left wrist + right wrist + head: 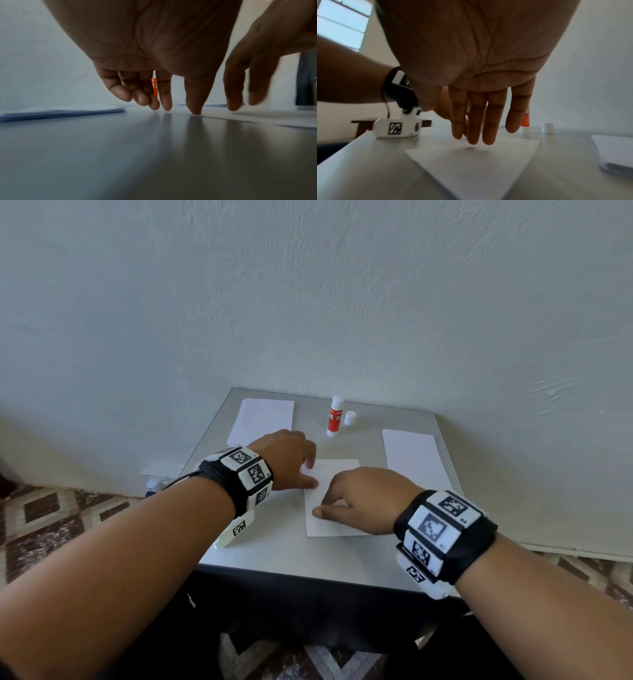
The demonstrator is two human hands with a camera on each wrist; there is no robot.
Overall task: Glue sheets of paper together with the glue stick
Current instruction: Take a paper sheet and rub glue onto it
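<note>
On the grey worktop (260, 556) a sheet of paper (337, 523) lies in the middle, and both hands are on it: the left hand (291, 455) presses its near-left edge with straight fingertips, and the right hand (363, 498) hovers with relaxed fingers over the middle, gripping nothing. This looks like pressing or aligning the sheets. The glue stick (335, 416) stands uncapped well behind, its cap (350, 418) just beside it. Stacks of paper lie at left (262, 419) and right (412, 457). Next probably calls for smoothing firmly, then fetching another sheet.
</note>
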